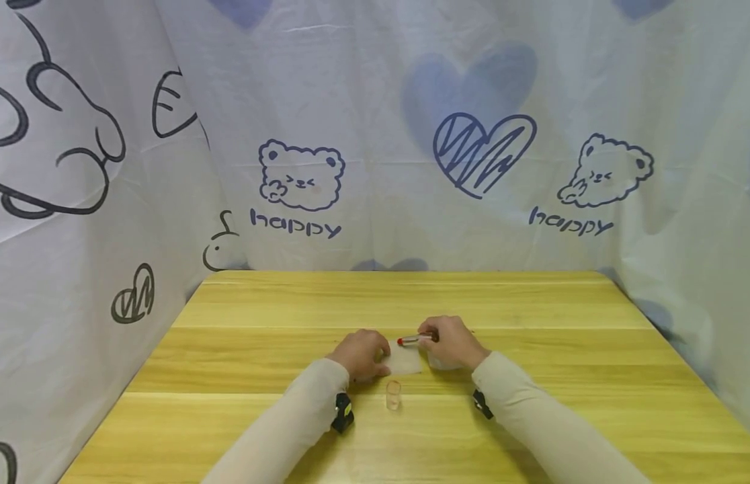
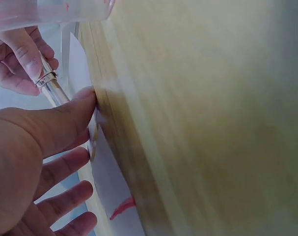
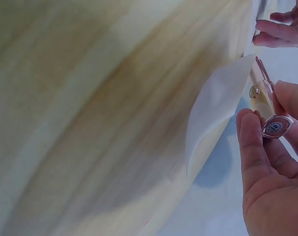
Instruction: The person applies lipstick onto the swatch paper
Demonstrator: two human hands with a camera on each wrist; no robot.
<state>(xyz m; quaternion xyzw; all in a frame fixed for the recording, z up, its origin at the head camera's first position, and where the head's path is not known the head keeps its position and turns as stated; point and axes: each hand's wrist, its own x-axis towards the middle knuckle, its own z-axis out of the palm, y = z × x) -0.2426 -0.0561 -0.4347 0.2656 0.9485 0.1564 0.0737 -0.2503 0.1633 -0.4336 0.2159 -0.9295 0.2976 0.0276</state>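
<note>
My right hand (image 1: pixel 453 341) grips a lipstick (image 1: pixel 416 339) with a red tip and a shiny metallic tube. In the right wrist view, thumb and fingers pinch the tube, which has a round dial-like ornament (image 3: pixel 276 127). The red tip points left, over white paper (image 1: pixel 405 361). My left hand (image 1: pixel 361 354) presses the paper's left side with thumb and fingertips, the other fingers spread. A red smear (image 2: pixel 123 207) marks the paper in the left wrist view. Whether the tip touches the paper is hard to tell.
A clear cylindrical cap (image 1: pixel 394 395) stands on the wooden table (image 1: pixel 260 376) between the forearms, nearer the person. More white paper (image 1: pixel 443 364) lies partly under the right hand, its edge lifted. A printed cloth (image 1: pixel 375 101) hangs behind the table.
</note>
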